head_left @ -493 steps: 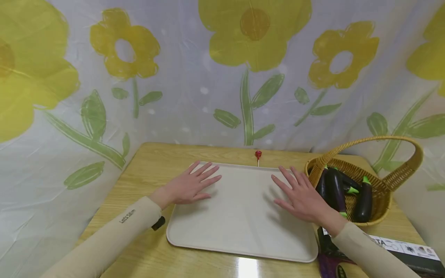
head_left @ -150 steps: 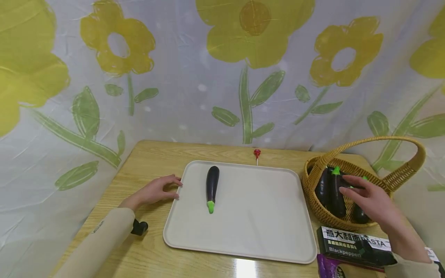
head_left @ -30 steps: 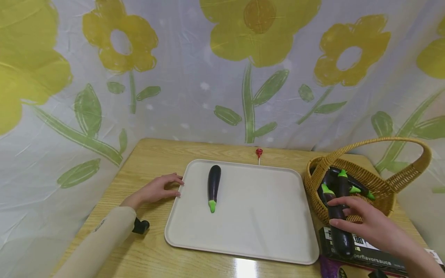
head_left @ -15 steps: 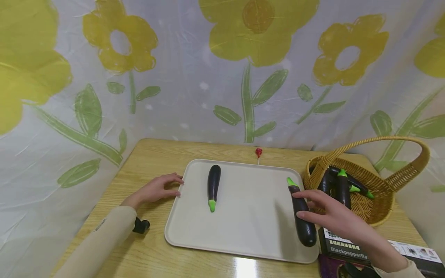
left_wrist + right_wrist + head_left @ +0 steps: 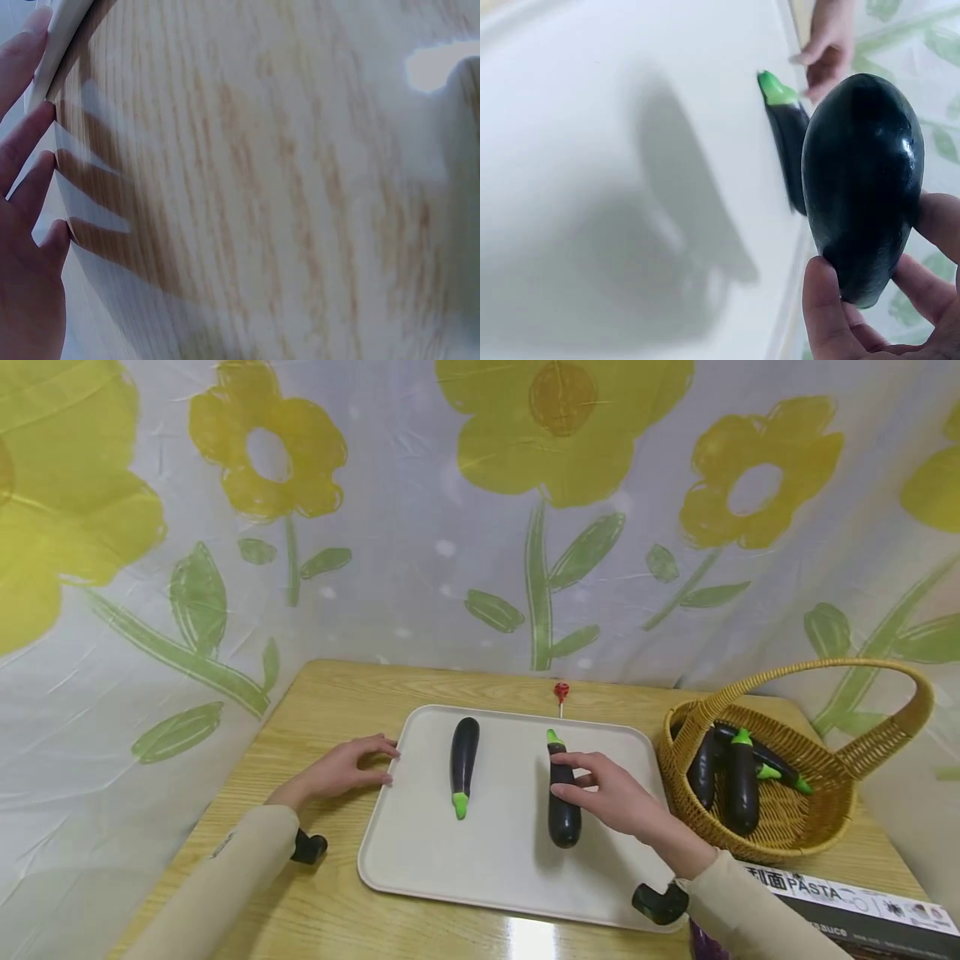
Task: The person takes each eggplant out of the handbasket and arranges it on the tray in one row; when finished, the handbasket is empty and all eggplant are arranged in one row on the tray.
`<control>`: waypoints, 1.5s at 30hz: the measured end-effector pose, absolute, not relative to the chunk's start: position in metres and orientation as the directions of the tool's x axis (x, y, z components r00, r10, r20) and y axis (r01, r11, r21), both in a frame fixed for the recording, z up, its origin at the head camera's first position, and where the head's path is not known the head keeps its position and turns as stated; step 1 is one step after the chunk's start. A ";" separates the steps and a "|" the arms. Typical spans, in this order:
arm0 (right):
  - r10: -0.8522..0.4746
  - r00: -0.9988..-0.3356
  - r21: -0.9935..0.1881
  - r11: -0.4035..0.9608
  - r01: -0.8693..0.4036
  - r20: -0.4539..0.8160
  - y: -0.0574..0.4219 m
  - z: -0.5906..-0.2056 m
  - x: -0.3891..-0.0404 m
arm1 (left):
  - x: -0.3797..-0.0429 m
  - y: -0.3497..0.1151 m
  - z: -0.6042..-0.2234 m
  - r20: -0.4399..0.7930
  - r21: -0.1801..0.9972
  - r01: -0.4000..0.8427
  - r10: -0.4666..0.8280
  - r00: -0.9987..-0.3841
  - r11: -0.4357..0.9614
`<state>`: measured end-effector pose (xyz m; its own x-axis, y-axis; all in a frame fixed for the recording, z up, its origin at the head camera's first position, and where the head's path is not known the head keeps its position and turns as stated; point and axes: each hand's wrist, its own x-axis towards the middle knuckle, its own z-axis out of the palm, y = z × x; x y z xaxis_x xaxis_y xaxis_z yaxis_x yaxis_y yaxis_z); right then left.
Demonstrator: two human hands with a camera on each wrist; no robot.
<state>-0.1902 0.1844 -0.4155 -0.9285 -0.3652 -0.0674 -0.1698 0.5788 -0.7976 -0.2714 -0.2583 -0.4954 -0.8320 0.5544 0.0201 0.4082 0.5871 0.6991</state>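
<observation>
My right hand (image 5: pixel 611 793) pinches a dark purple eggplant (image 5: pixel 562 818) with a bright green stem end between thumb and fingers. It hangs above the right half of the white tray (image 5: pixel 510 877), its shadow falling on the tray. In the right wrist view the rounded end of that eggplant (image 5: pixel 862 172) faces the camera. Another eggplant (image 5: pixel 463 756) lies on the tray's left part, green end toward me. My left hand (image 5: pixel 341 770) rests at the tray's left edge, fingers relaxed near the rim; in the left wrist view the fingertips (image 5: pixel 45 112) touch down beside the tray edge.
A wicker basket (image 5: pixel 832 827) with a tall handle stands right of the tray, with several eggplants (image 5: pixel 742 789) inside. A black pasta box (image 5: pixel 862 914) lies in front of it, partly behind my right sleeve. A red lollipop (image 5: pixel 561 693) lies behind the tray.
My right hand has taken an eggplant out of the basket and carried it left over the tray. One eggplant came onto the tray earlier. The left hand stays at the tray edge.
</observation>
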 end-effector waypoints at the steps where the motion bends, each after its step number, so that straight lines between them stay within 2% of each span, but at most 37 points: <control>1: -0.376 -0.924 -0.799 0.575 -0.176 -0.067 0.178 -0.419 -0.194 | -0.271 -0.258 -0.495 0.023 0.700 0.410 0.556 -0.831 0.585; 9: -0.380 -0.916 -0.784 0.605 -0.141 -0.128 0.128 -0.436 -0.221 | -0.270 -0.255 -0.492 0.012 0.716 0.391 0.550 -0.835 0.578; 16: -0.397 -0.913 -0.721 0.660 -0.212 -0.094 0.104 -0.450 -0.233 | -0.271 -0.256 -0.493 -0.004 0.710 0.382 0.545 -0.838 0.592; 26: -0.354 -0.932 -0.707 0.679 -0.200 -0.076 0.093 -0.453 -0.242 | -0.271 -0.257 -0.491 0.011 0.707 0.398 0.554 -0.833 0.585; 45: -0.377 -0.919 -0.735 0.655 -0.177 -0.115 0.085 -0.456 -0.243 | -0.271 -0.257 -0.491 -0.002 0.708 0.382 0.543 -0.840 0.593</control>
